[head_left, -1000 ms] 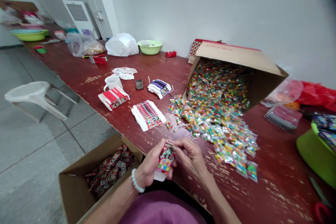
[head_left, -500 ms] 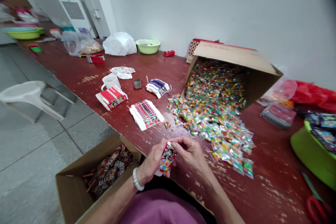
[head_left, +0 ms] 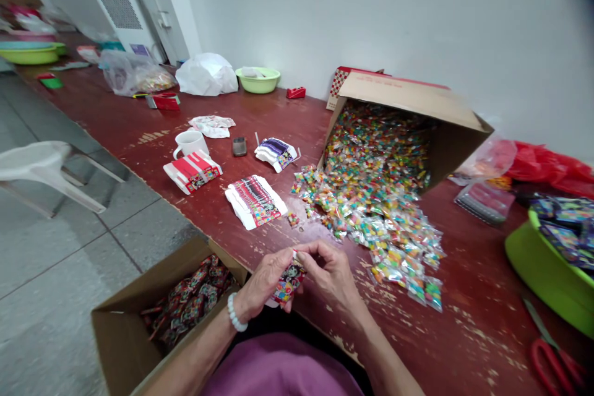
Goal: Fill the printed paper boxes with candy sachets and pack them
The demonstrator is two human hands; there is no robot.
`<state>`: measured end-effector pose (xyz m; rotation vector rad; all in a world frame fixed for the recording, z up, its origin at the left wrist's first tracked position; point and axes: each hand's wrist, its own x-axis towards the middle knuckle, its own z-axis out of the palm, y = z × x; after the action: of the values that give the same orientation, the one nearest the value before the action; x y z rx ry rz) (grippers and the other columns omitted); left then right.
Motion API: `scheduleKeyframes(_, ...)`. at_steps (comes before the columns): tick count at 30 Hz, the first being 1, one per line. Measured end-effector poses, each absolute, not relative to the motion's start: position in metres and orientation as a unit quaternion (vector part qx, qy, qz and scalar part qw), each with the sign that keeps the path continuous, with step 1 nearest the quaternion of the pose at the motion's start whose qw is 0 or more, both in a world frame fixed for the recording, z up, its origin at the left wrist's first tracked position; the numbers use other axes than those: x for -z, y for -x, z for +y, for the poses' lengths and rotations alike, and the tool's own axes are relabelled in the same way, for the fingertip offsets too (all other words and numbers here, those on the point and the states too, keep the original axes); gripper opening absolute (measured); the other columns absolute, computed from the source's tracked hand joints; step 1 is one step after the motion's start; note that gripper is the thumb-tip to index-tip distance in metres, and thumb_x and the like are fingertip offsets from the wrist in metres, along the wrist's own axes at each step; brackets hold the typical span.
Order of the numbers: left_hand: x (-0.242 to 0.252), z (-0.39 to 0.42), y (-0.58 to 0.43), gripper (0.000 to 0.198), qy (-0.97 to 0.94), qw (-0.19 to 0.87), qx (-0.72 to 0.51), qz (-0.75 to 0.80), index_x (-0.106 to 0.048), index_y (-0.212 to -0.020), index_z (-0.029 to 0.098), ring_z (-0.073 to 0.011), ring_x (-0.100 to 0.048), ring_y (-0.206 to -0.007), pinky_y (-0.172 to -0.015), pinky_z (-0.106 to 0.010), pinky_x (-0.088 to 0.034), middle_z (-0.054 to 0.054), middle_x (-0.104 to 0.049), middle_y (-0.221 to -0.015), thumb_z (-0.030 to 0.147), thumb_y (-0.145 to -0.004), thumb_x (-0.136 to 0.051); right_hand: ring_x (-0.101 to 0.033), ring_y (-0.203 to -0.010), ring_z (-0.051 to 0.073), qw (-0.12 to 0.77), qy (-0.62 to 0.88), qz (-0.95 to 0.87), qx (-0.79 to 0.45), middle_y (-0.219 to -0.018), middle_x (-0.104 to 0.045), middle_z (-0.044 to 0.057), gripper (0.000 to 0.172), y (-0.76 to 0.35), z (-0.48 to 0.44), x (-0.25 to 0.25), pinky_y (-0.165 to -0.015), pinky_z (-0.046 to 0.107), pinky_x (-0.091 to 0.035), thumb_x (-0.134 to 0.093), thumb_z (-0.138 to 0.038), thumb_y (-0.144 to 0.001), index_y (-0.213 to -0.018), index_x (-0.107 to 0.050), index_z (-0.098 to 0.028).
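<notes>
Between both hands, near the table's front edge, is a small printed candy box (head_left: 286, 286) in red, black and bright colours. My left hand (head_left: 265, 281), with a pale bead bracelet at the wrist, wraps round its side. The thumb and fingers of my right hand (head_left: 328, 269) pinch the box's top end, which they partly hide. Just beyond lie clear packets of colourful candy (head_left: 394, 235), spilling from a tipped cardboard box (head_left: 457, 127). A fanned stack of flat red candy boxes (head_left: 257, 201) rests to the left of the packets.
Below the table edge at left, an open carton (head_left: 118, 343) holds many filled small boxes. Red-handled scissors (head_left: 550, 359) and a green basin (head_left: 533, 266) are at right. A white mug (head_left: 191, 143), banded red boxes (head_left: 192, 172) and purple boxes (head_left: 277, 153) stand farther back. A white stool (head_left: 41, 161) is at left.
Both hands stay on the small candy box, and its upper end is now more covered by the fingers. The whole view has shifted slightly, with things appearing a little farther left.
</notes>
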<state>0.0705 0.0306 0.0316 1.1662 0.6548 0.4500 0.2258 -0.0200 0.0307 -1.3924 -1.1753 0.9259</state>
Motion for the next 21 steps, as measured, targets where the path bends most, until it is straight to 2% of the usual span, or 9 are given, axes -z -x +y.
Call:
scheduleKeyframes(3,-0.03,0.031,-0.069,0.063,-0.51,0.777,-0.211,0.301,-0.056,-0.136,0.016,-0.0117,-0.058,-0.043,-0.04,-0.019,-0.044,-0.006,-0.067,-0.068,0.06,-0.094,-0.041,-0.059,-0.053,0.012,0.524,0.559,-0.506,-0.396,-0.088,-0.072,0.005,0.021,-0.224,-0.022,-0.027,-0.053,0.025,-0.049,-0.061,-0.038,-0.091,-0.089,-0.071,-0.02)
scheduleKeyframes(6,-0.025,0.028,-0.071,0.066,-0.465,0.797,-0.214,0.319,-0.053,-0.137,0.015,-0.0136,-0.059,-0.043,-0.039,-0.022,-0.046,-0.006,-0.067,-0.068,0.062,-0.093,-0.041,-0.064,-0.071,0.015,0.541,0.528,-0.531,-0.384,-0.102,-0.07,0.006,0.016,-0.217,-0.029,-0.025,-0.065,0.027,-0.051,-0.058,-0.033,-0.094,-0.087,-0.068,-0.022)
scheduleKeyframes(9,-0.023,0.025,-0.074,0.061,-0.434,0.801,-0.229,0.341,-0.056,-0.133,0.018,-0.0126,-0.06,-0.045,-0.039,-0.022,-0.047,-0.008,-0.07,-0.085,0.062,-0.09,-0.048,-0.063,-0.086,0.018,0.55,0.533,-0.56,-0.316,-0.099,-0.067,0.006,0.007,-0.209,-0.036,-0.021,-0.075,0.028,-0.05,-0.06,-0.024,-0.091,-0.093,-0.067,-0.022)
scheduleKeyframes(12,-0.021,0.025,-0.075,0.052,-0.428,0.805,-0.235,0.339,-0.055,-0.131,0.022,-0.0107,-0.061,-0.049,-0.043,-0.021,-0.046,-0.007,-0.07,-0.095,0.055,-0.09,-0.055,-0.063,-0.087,0.017,0.538,0.553,-0.569,-0.283,-0.096,-0.066,0.005,0.009,-0.21,-0.03,-0.014,-0.076,0.028,-0.049,-0.059,-0.023,-0.091,-0.093,-0.068,-0.022)
scheduleKeyframes(16,-0.018,0.033,-0.068,0.047,-0.402,0.811,-0.264,0.332,-0.05,-0.129,0.023,-0.0117,-0.064,-0.061,-0.055,-0.022,-0.05,-0.006,-0.069,-0.099,0.043,-0.088,-0.063,-0.063,-0.077,0.016,0.465,0.593,-0.589,-0.291,-0.088,-0.068,0.003,0.017,-0.227,0.005,-0.004,-0.068,0.025,-0.049,-0.061,-0.034,-0.089,-0.088,-0.071,-0.021)
scheduleKeyframes(18,-0.019,0.04,-0.062,0.046,-0.395,0.801,-0.291,0.344,-0.05,-0.125,0.023,-0.0132,-0.066,-0.072,-0.063,-0.024,-0.051,-0.008,-0.068,-0.108,0.04,-0.086,-0.068,-0.062,-0.07,0.016,0.444,0.652,-0.555,-0.264,-0.084,-0.068,0.003,0.023,-0.235,0.031,0.003,-0.065,0.027,-0.048,-0.057,-0.038,-0.09,-0.095,-0.07,-0.019)
scheduleKeyframes(21,-0.02,0.047,-0.055,0.049,-0.399,0.78,-0.313,0.367,-0.053,-0.119,0.023,-0.0131,-0.063,-0.074,-0.065,-0.026,-0.052,-0.009,-0.067,-0.115,0.038,-0.079,-0.076,-0.061,-0.08,0.021,0.437,0.71,-0.512,-0.206,-0.095,-0.064,0.008,0.028,-0.237,0.065,0.016,-0.073,0.032,-0.047,-0.061,-0.036,-0.087,-0.106,-0.066,-0.017)
